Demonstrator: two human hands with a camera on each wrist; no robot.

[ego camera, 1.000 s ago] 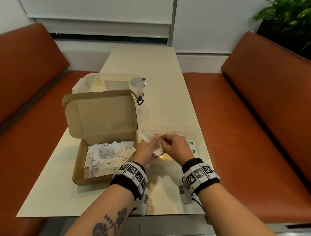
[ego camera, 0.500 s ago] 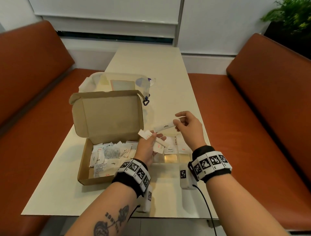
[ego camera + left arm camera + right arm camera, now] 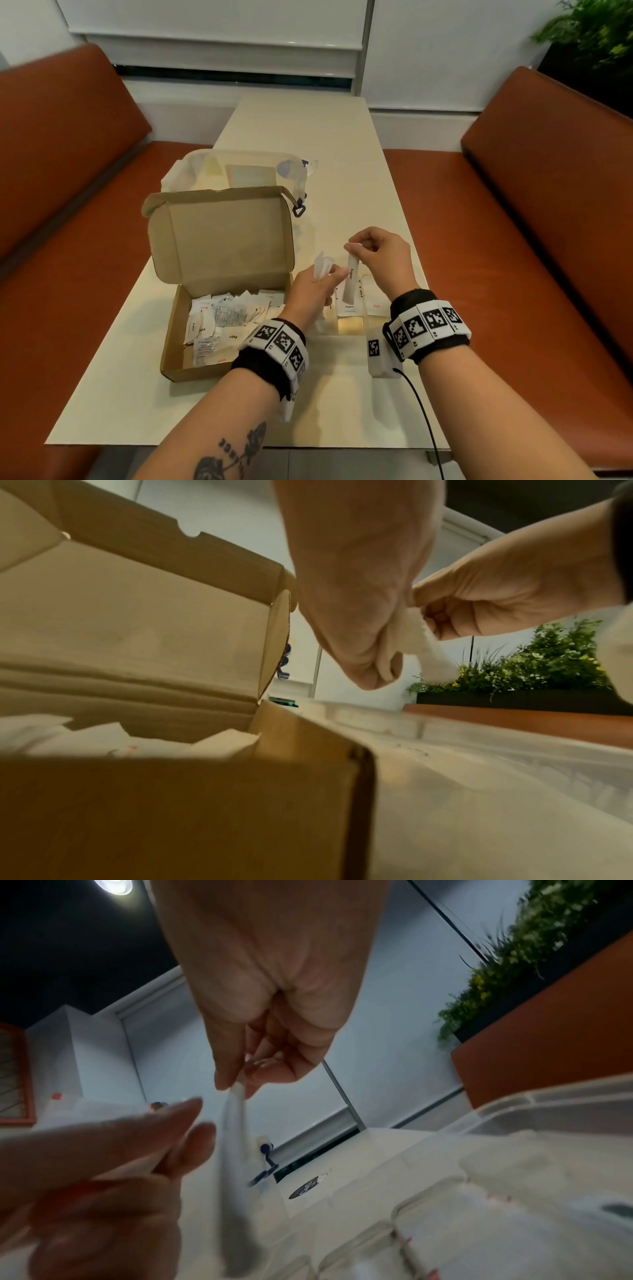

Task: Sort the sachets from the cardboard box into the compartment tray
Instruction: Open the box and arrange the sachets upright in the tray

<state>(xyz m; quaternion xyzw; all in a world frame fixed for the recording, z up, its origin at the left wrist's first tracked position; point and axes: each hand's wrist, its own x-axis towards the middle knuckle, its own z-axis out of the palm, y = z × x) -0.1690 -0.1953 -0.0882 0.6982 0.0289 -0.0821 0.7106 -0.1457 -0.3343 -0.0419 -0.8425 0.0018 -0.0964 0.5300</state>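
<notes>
An open cardboard box (image 3: 178, 342) (image 3: 171, 804) with several white sachets (image 3: 222, 315) stands on the table's left. Just right of it lies the clear compartment tray (image 3: 349, 323) (image 3: 514, 1150), with sachets in some cells. My right hand (image 3: 376, 253) (image 3: 260, 1010) pinches the top end of a long white sugar stick (image 3: 352, 281) (image 3: 236, 1150), which hangs down over the tray. My left hand (image 3: 318, 284) (image 3: 356, 593) holds a small bunch of white sachets (image 3: 322, 265) beside the stick, between box and tray.
A clear plastic lid (image 3: 239, 171) with a purple clip lies behind the box. Orange bench seats (image 3: 513, 240) flank the cream table (image 3: 308, 137). A cable (image 3: 421, 411) runs from my right wrist over the near edge. Plants (image 3: 589, 31) stand at the far right.
My right hand drew the sugar stick out of the left hand's bunch, lifted it, and turned it from slanting to hanging upright over the tray. The left hand rose slightly with the remaining sachets.
</notes>
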